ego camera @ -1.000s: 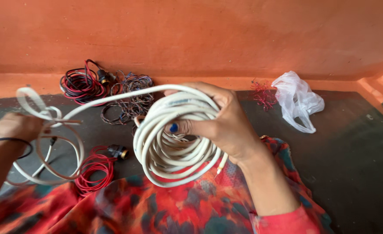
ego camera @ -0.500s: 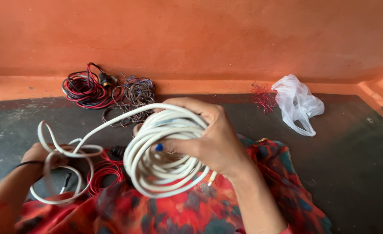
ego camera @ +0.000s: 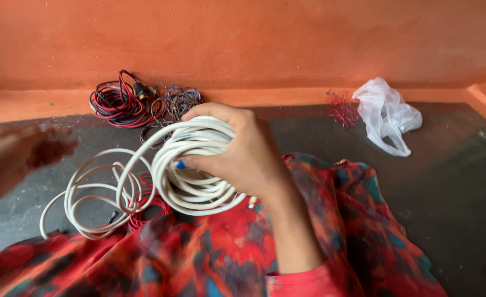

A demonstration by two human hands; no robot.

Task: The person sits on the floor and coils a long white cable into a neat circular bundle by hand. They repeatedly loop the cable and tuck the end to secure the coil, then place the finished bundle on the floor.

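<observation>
Fingers are wrapping tightly over the top of a white cable coil (ego camera: 190,170), the thumb with its blue-painted nail pressing the strands from the front, as the right hand (ego camera: 240,154) is gripping the bundle above a red patterned garment (ego camera: 199,258). Loose loops of the same cable are trailing leftward onto the dark floor mat (ego camera: 446,181), lying over a small red wire coil (ego camera: 146,212). The left hand (ego camera: 20,157) is hovering at the frame's left edge, blurred, apparently holding nothing, though its fingers cannot be told apart. Against the orange wall (ego camera: 254,38), a red-and-black wire bundle (ego camera: 119,102), a tangle of thin wires (ego camera: 174,107) and a white plastic bag (ego camera: 386,115) are lying.
</observation>
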